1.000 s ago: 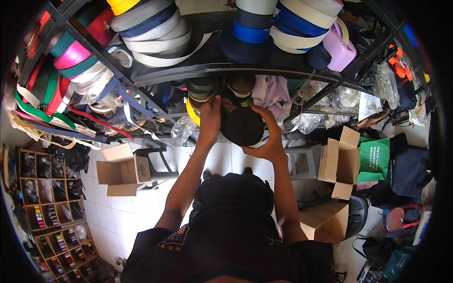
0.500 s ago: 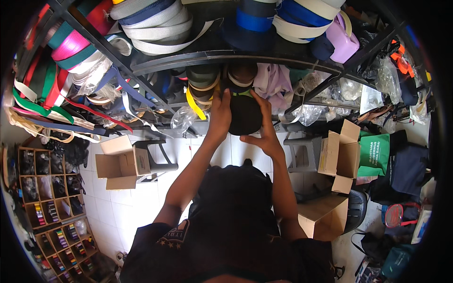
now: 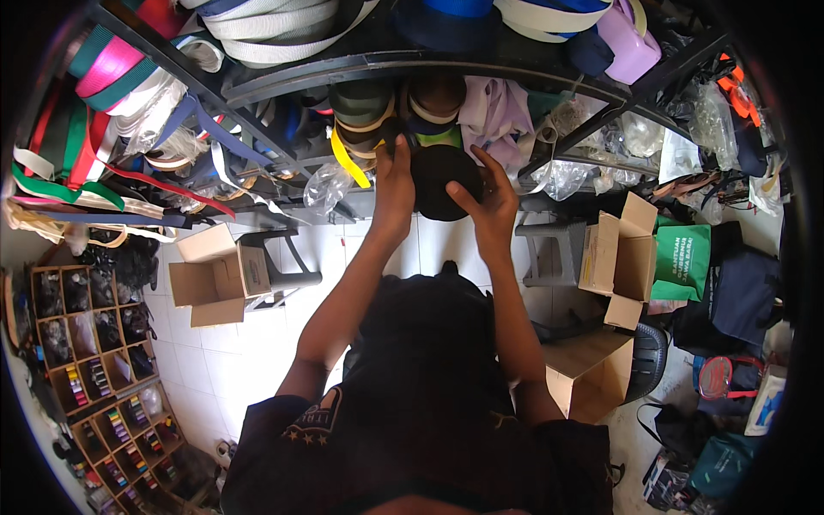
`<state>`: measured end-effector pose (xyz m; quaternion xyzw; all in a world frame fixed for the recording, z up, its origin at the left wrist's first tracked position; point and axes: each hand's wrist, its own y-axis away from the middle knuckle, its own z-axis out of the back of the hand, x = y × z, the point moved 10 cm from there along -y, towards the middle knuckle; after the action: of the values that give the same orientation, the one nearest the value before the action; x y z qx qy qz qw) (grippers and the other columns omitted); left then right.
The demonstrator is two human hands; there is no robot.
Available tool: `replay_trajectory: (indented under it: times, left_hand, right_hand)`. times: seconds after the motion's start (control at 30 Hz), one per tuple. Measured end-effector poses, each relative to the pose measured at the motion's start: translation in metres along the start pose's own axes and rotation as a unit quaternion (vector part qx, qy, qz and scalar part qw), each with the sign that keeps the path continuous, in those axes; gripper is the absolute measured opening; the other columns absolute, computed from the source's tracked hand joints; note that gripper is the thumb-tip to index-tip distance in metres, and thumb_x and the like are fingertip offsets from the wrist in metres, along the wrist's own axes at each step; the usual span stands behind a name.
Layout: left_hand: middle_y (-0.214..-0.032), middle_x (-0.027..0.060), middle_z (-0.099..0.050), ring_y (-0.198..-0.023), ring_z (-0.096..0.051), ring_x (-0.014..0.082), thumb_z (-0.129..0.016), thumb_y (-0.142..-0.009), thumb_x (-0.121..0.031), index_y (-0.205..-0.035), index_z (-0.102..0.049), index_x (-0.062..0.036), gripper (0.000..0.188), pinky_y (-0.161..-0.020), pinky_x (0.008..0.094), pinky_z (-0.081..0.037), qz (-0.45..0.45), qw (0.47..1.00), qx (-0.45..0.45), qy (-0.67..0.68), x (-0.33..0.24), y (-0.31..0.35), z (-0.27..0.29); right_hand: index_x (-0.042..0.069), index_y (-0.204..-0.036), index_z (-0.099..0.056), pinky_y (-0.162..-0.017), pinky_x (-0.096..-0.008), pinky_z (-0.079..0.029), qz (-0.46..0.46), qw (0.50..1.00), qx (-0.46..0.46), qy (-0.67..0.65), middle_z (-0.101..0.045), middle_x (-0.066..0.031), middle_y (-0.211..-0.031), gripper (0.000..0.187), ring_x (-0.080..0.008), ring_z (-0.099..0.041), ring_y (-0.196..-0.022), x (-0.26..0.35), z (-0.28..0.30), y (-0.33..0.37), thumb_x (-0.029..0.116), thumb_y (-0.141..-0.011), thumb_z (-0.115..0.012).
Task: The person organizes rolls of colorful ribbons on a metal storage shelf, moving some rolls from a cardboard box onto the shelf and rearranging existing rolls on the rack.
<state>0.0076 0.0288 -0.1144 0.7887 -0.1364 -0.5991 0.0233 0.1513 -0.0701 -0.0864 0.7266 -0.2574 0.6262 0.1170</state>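
Note:
A black round roll of webbing (image 3: 440, 184) is held up in front of the shelf, its flat face turned toward me. My right hand (image 3: 495, 206) grips its right side, with the thumb across the face and the fingers behind the edge. Against the left edge of the roll is my left hand (image 3: 395, 193), fingers closed and thumb pointing up; something dark shows at its fingertips, too shaded to make out. Just behind the hands, the shelf holds brown and olive webbing rolls (image 3: 435, 96), a yellow strap (image 3: 349, 161) and folded lilac cloth (image 3: 496, 120).
The dark metal shelf bar (image 3: 343, 70) crosses above my hands. Loose straps (image 3: 112, 184) hang at the left. Open cardboard boxes (image 3: 219, 279) stand on both sides, near grey plastic stools (image 3: 554, 253). A wooden rack of thread spools (image 3: 107, 369) is at lower left.
The roll has tilted so its round face shows more fully. My right thumb has moved from below the roll onto its face. The shelf sits higher in view.

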Motion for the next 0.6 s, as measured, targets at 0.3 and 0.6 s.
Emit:
replay_trajectory:
  times: [0.3, 0.6]
  left_hand:
    - [-0.094, 0.0156, -0.066, -0.093, -0.064, 0.0229, -0.039, -0.101, -0.06, -0.11, -0.058, -0.0003, 0.064, -0.087, 0.0334, -0.047, 0.029, 0.974, 0.102, -0.202, 0.011, 0.003, -0.007]
    - [-0.094, 0.0206, -0.067, -0.084, -0.066, 0.0286, -0.05, -0.101, -0.049, -0.111, -0.061, 0.0066, 0.058, -0.079, 0.0368, -0.049, -0.024, 0.946, 0.156, -0.282, 0.015, 0.004, -0.016]
  right_hand:
    - [-0.005, -0.128, -0.059, -0.093, -0.0308, -0.053, -0.091, 0.987, 0.125, 0.037, -0.066, -0.0124, -0.116, 0.057, -0.0175, -0.064, -0.103, -0.005, 0.006, 0.001, 0.002, -0.076, -0.083]
    - [0.0, -0.13, -0.054, -0.086, -0.028, -0.053, -0.082, 0.99, 0.117, 0.02, -0.068, -0.0096, -0.106, 0.063, -0.0153, -0.066, -0.096, -0.012, -0.008, 0.011, 0.002, -0.075, -0.084]
